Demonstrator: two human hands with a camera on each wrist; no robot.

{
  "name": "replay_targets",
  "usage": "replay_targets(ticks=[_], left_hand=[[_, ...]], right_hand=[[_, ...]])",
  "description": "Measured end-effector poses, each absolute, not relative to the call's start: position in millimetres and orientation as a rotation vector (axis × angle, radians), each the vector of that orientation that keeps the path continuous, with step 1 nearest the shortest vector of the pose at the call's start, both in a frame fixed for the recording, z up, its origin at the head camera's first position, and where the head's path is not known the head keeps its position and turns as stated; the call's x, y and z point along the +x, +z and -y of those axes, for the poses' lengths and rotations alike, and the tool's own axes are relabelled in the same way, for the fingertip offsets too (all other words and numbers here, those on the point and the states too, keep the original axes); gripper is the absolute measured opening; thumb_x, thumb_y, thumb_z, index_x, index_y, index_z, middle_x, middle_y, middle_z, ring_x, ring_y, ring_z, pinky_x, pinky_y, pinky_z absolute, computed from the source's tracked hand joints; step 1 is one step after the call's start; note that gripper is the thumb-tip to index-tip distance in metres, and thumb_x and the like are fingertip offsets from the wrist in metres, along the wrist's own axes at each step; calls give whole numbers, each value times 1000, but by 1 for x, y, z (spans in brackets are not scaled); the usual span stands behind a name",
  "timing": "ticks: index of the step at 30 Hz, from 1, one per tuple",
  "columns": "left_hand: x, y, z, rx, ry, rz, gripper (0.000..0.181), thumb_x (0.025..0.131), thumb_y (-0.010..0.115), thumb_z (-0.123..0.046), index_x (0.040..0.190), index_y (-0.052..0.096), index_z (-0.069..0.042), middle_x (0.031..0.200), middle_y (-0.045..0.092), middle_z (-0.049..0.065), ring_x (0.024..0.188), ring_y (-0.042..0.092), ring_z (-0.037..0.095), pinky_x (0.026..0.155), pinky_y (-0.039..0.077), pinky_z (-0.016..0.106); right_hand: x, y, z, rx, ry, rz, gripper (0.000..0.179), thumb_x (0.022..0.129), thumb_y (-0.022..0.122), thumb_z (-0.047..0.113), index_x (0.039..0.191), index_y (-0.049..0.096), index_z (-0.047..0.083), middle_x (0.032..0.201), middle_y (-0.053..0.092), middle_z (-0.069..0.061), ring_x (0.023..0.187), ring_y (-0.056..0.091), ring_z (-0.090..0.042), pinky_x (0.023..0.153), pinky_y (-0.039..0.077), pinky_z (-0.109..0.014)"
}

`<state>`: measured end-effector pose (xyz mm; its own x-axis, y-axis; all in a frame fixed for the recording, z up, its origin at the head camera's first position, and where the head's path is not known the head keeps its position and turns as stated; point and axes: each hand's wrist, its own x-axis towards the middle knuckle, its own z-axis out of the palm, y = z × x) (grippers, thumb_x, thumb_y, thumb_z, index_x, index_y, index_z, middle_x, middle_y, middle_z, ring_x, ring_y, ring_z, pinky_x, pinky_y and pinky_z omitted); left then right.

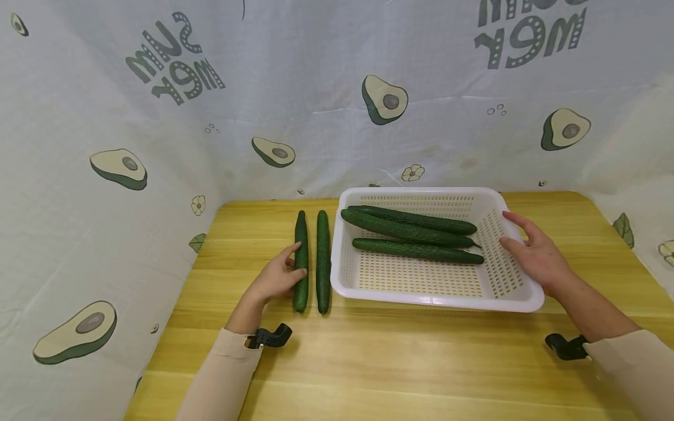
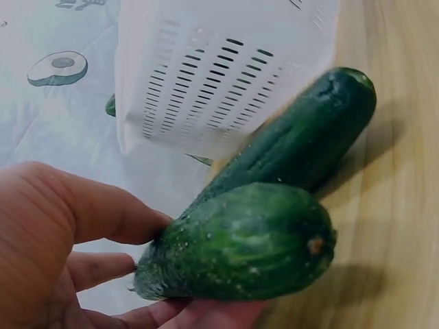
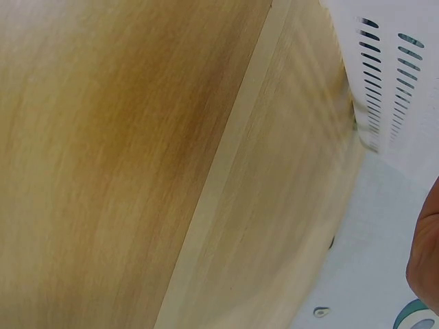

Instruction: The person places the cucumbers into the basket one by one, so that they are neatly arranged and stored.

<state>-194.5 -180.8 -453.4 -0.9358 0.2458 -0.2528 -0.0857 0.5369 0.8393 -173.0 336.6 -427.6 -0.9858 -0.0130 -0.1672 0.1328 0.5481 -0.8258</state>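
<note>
My left hand pinches the leftmost dark green cucumber between thumb and fingers. The left wrist view shows this cucumber end-on, its rounded tip toward the camera. Just right of it and roughly parallel, a second cucumber lies on the table beside the basket. At the basket's right end, my right hand holds the rim of the white plastic basket, its thumb over the inner side. Inside the basket, three cucumbers lie lengthwise. Only an edge of the right hand shows in the right wrist view.
The wood-grain table extends in front of the basket and to both sides. A white curtain printed with avocados hangs behind and along both sides of the table. Each wrist wears a black camera mount.
</note>
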Motion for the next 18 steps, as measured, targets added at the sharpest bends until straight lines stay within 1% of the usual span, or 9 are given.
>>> replay_targets(ticks=[3,6,8,9,11,13,15,18], left_hand=[[-194,-450,180,164,1420,-2436,76,101,61,-13,165,21,-21,140,43,30,64,56,21,64,57,35],[-194,-446,179,208,1490,-2441,76,102,58,-13,166,17,-20,141,41,29,63,49,17,62,51,31],[-193,-443,177,225,1541,-2435,76,103,56,-12,166,15,-21,142,38,28,66,49,18,63,47,30],[-193,-442,176,229,1567,-2433,75,103,55,-12,166,14,-22,144,37,27,70,51,19,64,46,29],[-192,-439,175,235,1627,-2417,75,104,53,-11,166,13,-23,146,34,27,82,61,26,68,48,30],[-191,-435,173,243,1684,-2394,74,105,52,-11,166,12,-24,149,31,26,100,65,37,75,50,32],[-190,-432,171,261,1743,-2368,74,106,50,-9,166,11,-25,150,30,26,113,64,46,82,52,34],[-190,-428,167,313,1813,-2328,74,106,49,-7,167,9,-23,150,29,25,118,60,53,87,57,39]], right_hand=[[-173,-428,-337,104,-1416,-2627,68,111,40,37,166,1,32,146,39,-43,87,72,-13,66,62,-36],[-173,-428,-337,101,-1411,-2638,68,111,40,37,166,2,31,145,39,-43,87,72,-14,65,62,-36],[-173,-428,-337,98,-1412,-2641,68,110,40,37,167,2,30,144,40,-43,86,72,-14,65,62,-36],[-173,-428,-336,97,-1414,-2641,68,110,40,37,167,2,30,144,40,-43,86,72,-14,65,62,-36],[-173,-428,-336,97,-1419,-2638,68,110,40,37,167,3,30,144,40,-43,86,72,-14,65,62,-36],[-173,-428,-336,94,-1426,-2631,68,110,40,37,167,3,31,143,40,-44,86,72,-14,65,62,-37],[-172,-428,-336,90,-1432,-2628,68,110,40,37,167,2,31,143,40,-44,86,72,-13,65,62,-37],[-172,-428,-337,83,-1440,-2624,68,111,40,36,167,2,30,143,40,-44,86,73,-12,65,62,-38]])
